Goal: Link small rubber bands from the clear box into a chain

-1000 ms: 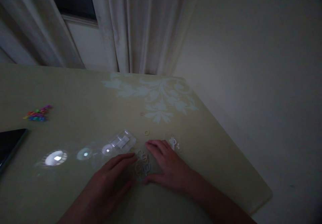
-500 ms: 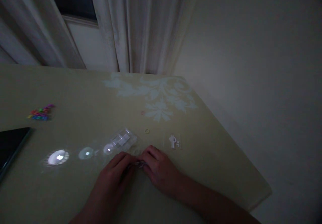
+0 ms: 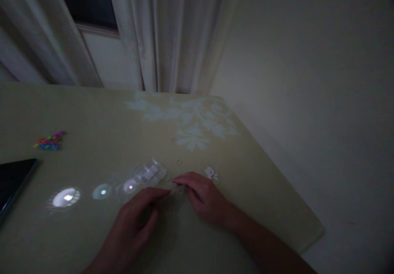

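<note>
Plastic [image 3: 177, 190], clear and blurred, is showing over the tabletop [image 3: 264, 196] between our left hand [image 3: 131, 219] and right hand [image 3: 209, 201], while a dark device [image 3: 14, 179] is running off the left edge. Our right is pinching the plastic; our left is curving inward, its hold unclear. Both are standing farther apart than before.

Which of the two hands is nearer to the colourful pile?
Left. The left hand is below and right of the pile in view; the right hand is farther right.
</note>
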Available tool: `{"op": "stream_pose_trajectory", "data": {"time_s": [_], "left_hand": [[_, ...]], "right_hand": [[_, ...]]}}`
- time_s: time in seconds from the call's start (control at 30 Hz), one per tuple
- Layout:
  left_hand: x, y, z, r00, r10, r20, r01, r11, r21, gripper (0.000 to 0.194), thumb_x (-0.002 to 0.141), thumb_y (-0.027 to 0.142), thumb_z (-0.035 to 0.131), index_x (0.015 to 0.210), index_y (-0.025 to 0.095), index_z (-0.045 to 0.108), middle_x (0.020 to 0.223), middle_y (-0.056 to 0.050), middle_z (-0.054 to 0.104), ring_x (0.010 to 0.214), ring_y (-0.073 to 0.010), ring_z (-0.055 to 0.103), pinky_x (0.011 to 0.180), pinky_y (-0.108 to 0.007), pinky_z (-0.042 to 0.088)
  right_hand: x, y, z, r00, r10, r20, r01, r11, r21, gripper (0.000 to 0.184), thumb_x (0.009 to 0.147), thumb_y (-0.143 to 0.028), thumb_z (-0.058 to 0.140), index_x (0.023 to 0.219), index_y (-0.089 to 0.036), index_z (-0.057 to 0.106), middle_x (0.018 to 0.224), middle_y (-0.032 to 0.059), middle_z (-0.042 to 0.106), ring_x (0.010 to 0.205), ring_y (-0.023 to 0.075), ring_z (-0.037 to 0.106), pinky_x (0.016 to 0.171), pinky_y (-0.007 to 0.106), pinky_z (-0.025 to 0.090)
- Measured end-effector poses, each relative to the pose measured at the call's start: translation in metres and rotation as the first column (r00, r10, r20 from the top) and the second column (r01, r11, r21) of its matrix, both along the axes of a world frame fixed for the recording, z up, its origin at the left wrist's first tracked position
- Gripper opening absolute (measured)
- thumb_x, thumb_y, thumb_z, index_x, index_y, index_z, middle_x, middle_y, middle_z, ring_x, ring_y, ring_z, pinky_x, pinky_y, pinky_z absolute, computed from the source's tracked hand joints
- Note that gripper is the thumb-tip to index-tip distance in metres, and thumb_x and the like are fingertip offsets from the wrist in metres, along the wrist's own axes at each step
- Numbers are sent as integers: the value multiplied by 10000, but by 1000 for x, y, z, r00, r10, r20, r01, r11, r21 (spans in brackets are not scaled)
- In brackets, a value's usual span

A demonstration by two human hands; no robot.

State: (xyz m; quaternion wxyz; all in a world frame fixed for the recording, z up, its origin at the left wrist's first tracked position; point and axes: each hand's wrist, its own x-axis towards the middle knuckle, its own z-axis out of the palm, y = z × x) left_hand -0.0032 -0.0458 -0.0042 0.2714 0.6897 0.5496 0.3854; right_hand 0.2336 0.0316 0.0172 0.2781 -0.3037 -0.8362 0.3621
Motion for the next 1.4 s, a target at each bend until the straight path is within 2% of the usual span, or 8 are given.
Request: {"op": "stream_pose_trajectory", "data": {"time_s": [0.23, 0.43, 0.57, 0.8, 0.97, 1.13, 1.23, 1.4], "left_hand": [[-2, 7, 1, 997, 40, -71, -33, 994, 105, 280, 921, 297, 591, 1130, 287, 778, 1094, -44, 824, 995, -267, 782, 867, -382, 644], [-3, 13, 1, 994, -105, -2, 105, 991, 84, 337, 938, 191, 519, 1164, 272, 755, 1140, -65, 808, 1048, -241, 772, 955, -379, 618], [0, 14, 3, 963, -269, 29, 264, 957, 117, 410, 935, 133, 472, 1200, 270, 753, 1267, -91, 765, 1196, -241, 723, 1030, -392, 581], [2, 13, 4, 954, -266, -135, 273, 961, 36, 425, 930, 108, 532, 1178, 344, 783, 1323, -35, 748, 1189, -236, 729, 1003, -377, 590], [-3, 15, -5, 959, -177, -220, 208, 970, 128, 312, 1011, 215, 509, 1116, 301, 791, 1203, -52, 782, 1084, -225, 761, 918, -328, 624], [-7, 13, -6, 938, -81, -336, 157, 966, 205, 267, 980, 349, 630, 1213, 293, 748, 1207, -87, 779, 1074, -268, 765, 913, -386, 656], [-5, 12, -8, 919, -101, -380, 177, 969, 171, 383, 910, 334, 715, 1291, 285, 718, 1225, -101, 772, 1081, -297, 765, 910, -427, 668], [-5, 13, -20, 967, -91, -238, 109, 992, 62, 281, 972, 327, 631, 1222, 296, 756, 1102, -50, 789, 946, -216, 794, 819, -276, 659]], "right_hand": [[-12, 22, 2, 993, -107, -51, 114, 980, 163, 358, 1036, -124, 475, 1326, -210, 667, 1224, 90, 723, 1139, 180, 666, 1011, 354, 536], [-46, 100, 2, 892, -194, 409, 77, 955, 285, 473, 1001, -39, 463, 1461, -97, 556, 1542, 192, 519, 1401, 229, 494, 1195, 393, 396], [-60, 125, -6, 868, -179, 463, 43, 956, 289, 409, 937, 35, 484, 1288, -55, 673, 1353, 208, 657, 1260, 252, 585, 1146, 412, 426], [-32, 52, -15, 878, -131, 460, -17, 953, 303, 419, 942, -9, 529, 1302, -144, 694, 1341, 148, 692, 1238, 241, 609, 1089, 393, 480], [-9, 7, -14, 940, -19, 339, -51, 979, 198, 479, 938, 6, 517, 1346, -181, 683, 1369, 97, 700, 1262, 211, 619, 1113, 362, 477], [-2, 0, -15, 973, -110, 201, 82, 987, 140, 528, 927, 38, 480, 1385, -150, 662, 1351, 108, 703, 1267, 204, 607, 1148, 352, 448], [-2, -1, -14, 977, -50, 209, 23, 991, 128, 474, 938, 23, 491, 1331, -146, 697, 1284, 113, 722, 1213, 210, 623, 1115, 358, 467], [2, -2, -8, 984, -13, 177, -3, 996, 90, 336, 1002, -107, 562, 1308, -166, 685, 1222, 103, 713, 1148, 202, 641, 1048, 338, 498]]}}
